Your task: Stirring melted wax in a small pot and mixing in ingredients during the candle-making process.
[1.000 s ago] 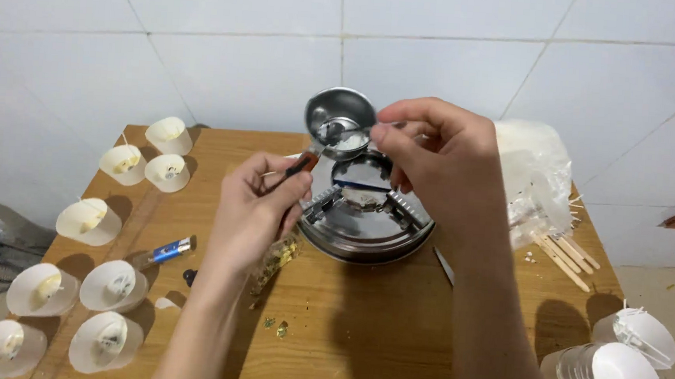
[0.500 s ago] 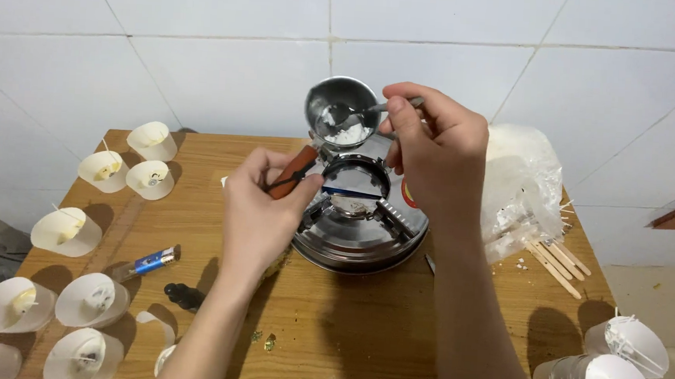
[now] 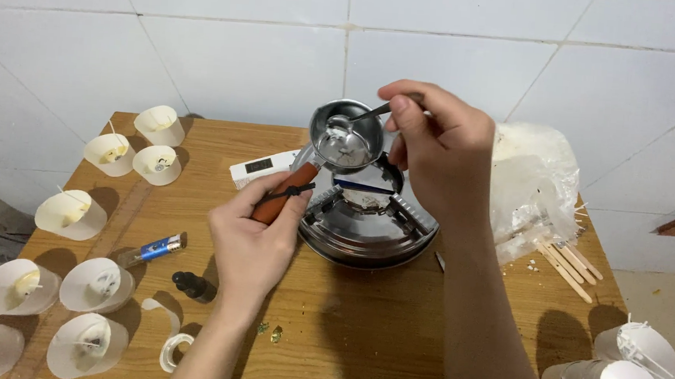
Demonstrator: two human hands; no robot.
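The wooden surface carries a round steel burner, with a plastic bag to its right and white cups to its left. Above the burner, the left hand grips the small pan by its handle; the right hand pinches a spoon dipped inside.

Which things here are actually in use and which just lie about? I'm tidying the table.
In use: left hand on small pan; right hand with spoon; burner.
Lying about: lighter, dropper bottle, wooden sticks, plastic bag.
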